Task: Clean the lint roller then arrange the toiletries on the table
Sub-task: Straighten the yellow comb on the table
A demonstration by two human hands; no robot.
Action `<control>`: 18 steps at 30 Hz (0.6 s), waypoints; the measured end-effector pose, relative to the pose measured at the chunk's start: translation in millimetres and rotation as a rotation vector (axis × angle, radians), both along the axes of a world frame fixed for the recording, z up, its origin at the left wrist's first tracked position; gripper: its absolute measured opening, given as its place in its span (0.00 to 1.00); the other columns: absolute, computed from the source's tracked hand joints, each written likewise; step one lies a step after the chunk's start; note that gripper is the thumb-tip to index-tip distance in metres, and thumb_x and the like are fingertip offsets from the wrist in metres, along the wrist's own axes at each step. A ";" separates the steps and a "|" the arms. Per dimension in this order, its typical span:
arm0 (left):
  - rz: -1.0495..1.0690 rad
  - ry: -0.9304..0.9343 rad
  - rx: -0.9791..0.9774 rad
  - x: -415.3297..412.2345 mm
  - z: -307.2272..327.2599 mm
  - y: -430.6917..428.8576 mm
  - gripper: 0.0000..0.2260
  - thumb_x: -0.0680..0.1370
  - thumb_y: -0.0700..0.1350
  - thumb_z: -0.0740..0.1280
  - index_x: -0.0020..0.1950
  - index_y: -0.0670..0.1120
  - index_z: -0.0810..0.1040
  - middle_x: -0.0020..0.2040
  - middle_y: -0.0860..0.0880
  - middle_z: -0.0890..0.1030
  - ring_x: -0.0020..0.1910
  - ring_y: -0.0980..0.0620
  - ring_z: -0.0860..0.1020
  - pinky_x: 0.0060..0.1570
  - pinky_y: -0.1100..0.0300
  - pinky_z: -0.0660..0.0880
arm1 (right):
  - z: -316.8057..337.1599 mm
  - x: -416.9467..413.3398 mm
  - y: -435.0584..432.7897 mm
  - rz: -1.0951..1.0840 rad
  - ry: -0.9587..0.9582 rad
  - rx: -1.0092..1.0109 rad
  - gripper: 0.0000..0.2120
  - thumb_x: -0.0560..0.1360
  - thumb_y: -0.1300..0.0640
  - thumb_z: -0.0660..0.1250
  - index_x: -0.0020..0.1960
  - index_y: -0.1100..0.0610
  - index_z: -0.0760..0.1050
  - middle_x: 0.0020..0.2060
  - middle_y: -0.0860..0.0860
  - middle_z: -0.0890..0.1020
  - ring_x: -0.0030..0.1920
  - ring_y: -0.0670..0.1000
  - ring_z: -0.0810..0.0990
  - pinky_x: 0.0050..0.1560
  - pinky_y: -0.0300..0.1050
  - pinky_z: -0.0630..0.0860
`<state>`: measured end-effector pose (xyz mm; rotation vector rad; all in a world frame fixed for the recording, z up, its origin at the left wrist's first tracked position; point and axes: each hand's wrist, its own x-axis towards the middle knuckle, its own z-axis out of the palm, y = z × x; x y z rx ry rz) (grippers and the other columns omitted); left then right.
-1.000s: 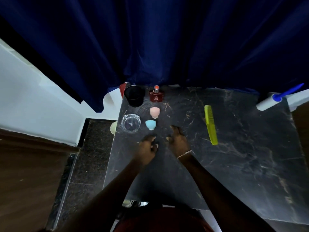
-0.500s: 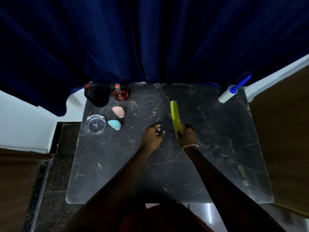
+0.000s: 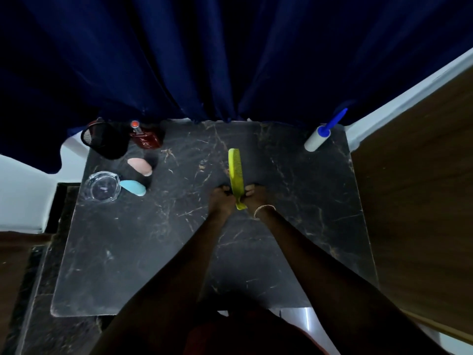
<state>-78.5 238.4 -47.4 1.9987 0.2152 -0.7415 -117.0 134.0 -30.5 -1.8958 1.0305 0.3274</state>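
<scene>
A yellow-green comb [image 3: 236,172] stands lengthwise over the middle of the black marble table [image 3: 128,252]. My left hand [image 3: 222,199] and my right hand [image 3: 255,197] both grip its near end, one on each side. The white lint roller [image 3: 316,138] with a blue handle lies at the far right corner, away from both hands. At the far left are a black mesh cup [image 3: 105,142], a dark red perfume bottle [image 3: 144,138], a pink sponge [image 3: 139,165], a blue sponge [image 3: 133,187] and a glass ashtray [image 3: 103,185].
A dark blue curtain [image 3: 230,60] hangs right behind the table's far edge. A wooden panel [image 3: 419,201] runs along the right side. Dark floor tiles [image 3: 38,290] lie to the left of the table.
My hands have moved from the left group of toiletries to the comb. Both hands now grip it, and its near end is raised off the table. The view has shifted to the right.
</scene>
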 end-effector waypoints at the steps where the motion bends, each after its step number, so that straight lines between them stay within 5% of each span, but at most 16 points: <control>1: 0.022 0.009 -0.019 -1.4 0.4 -0.8 0.06 0.74 0.28 0.65 0.45 0.31 0.81 0.45 0.30 0.83 0.46 0.38 0.82 0.49 0.47 0.78 | -1.1 0.2 -0.7 -0.017 0.001 0.028 0.15 0.68 0.68 0.74 0.36 0.53 0.71 0.34 0.51 0.77 0.46 0.50 0.77 0.52 0.48 0.77; 5: 0.059 0.069 -0.085 -2.7 3.5 -1.7 0.08 0.74 0.27 0.65 0.38 0.36 0.79 0.40 0.33 0.78 0.43 0.45 0.76 0.43 0.50 0.72 | -7.5 -0.6 -2.1 -0.065 -0.033 0.094 0.14 0.68 0.71 0.73 0.52 0.63 0.77 0.44 0.60 0.82 0.50 0.53 0.80 0.57 0.48 0.78; 7: 0.085 0.112 -0.128 -3.4 3.4 -1.3 0.12 0.74 0.26 0.64 0.35 0.40 0.75 0.41 0.34 0.77 0.45 0.42 0.76 0.45 0.47 0.72 | -8.0 -2.3 -2.4 -0.058 -0.035 0.089 0.15 0.69 0.70 0.73 0.55 0.68 0.79 0.51 0.64 0.84 0.54 0.58 0.83 0.58 0.51 0.79; 10: 0.088 0.168 -0.176 -7.9 2.5 2.9 0.05 0.76 0.26 0.62 0.44 0.31 0.77 0.46 0.25 0.77 0.51 0.32 0.80 0.52 0.40 0.76 | -6.2 -3.4 0.4 -0.029 -0.007 0.145 0.13 0.70 0.71 0.71 0.55 0.69 0.81 0.52 0.67 0.84 0.55 0.63 0.84 0.57 0.57 0.80; 13: 0.107 0.236 -0.241 -13.6 7.3 9.4 0.14 0.78 0.28 0.60 0.39 0.43 0.75 0.41 0.35 0.78 0.46 0.40 0.78 0.40 0.54 0.74 | -3.7 -6.9 5.7 0.069 0.036 0.031 0.10 0.72 0.66 0.71 0.52 0.66 0.84 0.52 0.62 0.85 0.56 0.60 0.84 0.58 0.54 0.80; 16: 0.258 0.304 -0.332 -10.9 13.0 21.8 0.09 0.85 0.42 0.60 0.48 0.45 0.77 0.42 0.44 0.81 0.42 0.46 0.80 0.40 0.57 0.77 | 1.9 -9.4 13.3 0.042 -0.089 -0.016 0.10 0.71 0.70 0.67 0.50 0.67 0.84 0.50 0.64 0.85 0.55 0.61 0.84 0.56 0.54 0.80; 18: 0.379 0.390 -0.444 -0.8 19.4 35.1 0.17 0.86 0.54 0.59 0.55 0.42 0.77 0.44 0.41 0.83 0.45 0.44 0.82 0.47 0.56 0.79 | 8.6 -8.3 17.8 0.080 -0.205 -0.066 0.11 0.71 0.71 0.65 0.49 0.66 0.84 0.48 0.64 0.86 0.53 0.62 0.84 0.55 0.55 0.79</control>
